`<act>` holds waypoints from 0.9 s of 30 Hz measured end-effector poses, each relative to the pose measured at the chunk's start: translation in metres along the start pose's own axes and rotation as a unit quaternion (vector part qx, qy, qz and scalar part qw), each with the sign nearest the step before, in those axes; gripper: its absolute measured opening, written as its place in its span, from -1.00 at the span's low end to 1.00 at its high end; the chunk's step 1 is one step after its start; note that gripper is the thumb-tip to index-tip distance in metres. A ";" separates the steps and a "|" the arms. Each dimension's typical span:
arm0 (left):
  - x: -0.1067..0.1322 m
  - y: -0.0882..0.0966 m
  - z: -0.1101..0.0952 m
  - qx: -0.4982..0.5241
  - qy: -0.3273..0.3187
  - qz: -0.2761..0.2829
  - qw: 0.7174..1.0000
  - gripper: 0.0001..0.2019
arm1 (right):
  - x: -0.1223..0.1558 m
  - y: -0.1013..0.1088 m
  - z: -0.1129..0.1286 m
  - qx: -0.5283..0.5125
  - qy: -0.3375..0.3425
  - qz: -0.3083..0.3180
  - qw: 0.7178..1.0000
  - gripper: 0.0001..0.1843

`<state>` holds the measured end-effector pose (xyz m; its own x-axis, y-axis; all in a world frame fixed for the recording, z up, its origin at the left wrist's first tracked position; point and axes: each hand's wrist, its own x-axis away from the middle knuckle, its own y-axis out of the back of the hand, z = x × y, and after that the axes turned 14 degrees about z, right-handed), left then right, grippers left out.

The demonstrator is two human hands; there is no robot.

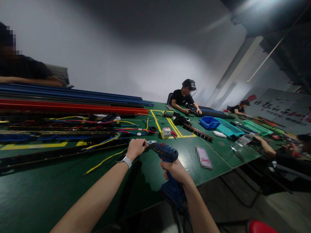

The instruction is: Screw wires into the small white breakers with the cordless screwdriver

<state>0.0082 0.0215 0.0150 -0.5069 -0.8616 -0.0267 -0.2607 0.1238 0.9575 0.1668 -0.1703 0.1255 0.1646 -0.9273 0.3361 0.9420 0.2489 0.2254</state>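
My right hand is wrapped round the handle of a blue cordless drill, whose nose points left. At the drill's tip my left hand, with a watch on its wrist, has its fingers pinched together. What they hold is too small to make out. A small white and blue piece lies just behind the drill's nose. Left of my hand runs a long black strip with yellow and blue wires along it. A loose yellow wire lies in front of the strip.
Long orange rails and blue rails lie at the back left. Beyond the drill stands a white circuit breaker with red wires. Blue bin, teal tray and plastic bottle are on the right. Several other people sit around the table.
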 end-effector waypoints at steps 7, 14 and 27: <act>0.001 0.001 -0.001 0.002 -0.001 0.002 1.000 -0.61 | -0.002 0.001 -0.003 -0.005 0.012 0.000 1.000 -0.87; 0.001 0.001 -0.001 0.005 -0.001 0.005 1.000 -0.61 | -0.002 0.001 -0.003 -0.004 0.001 -0.001 1.000 -0.89; 0.001 0.002 -0.002 0.010 0.008 0.009 1.000 -0.62 | -0.002 0.002 -0.003 0.001 -0.001 0.005 1.000 -0.91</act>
<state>0.0087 0.0199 0.0179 -0.4981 -0.8671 -0.0038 -0.2680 0.1497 0.9517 0.1693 -0.1693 0.1224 0.1729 -0.9244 0.3401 0.9399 0.2580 0.2235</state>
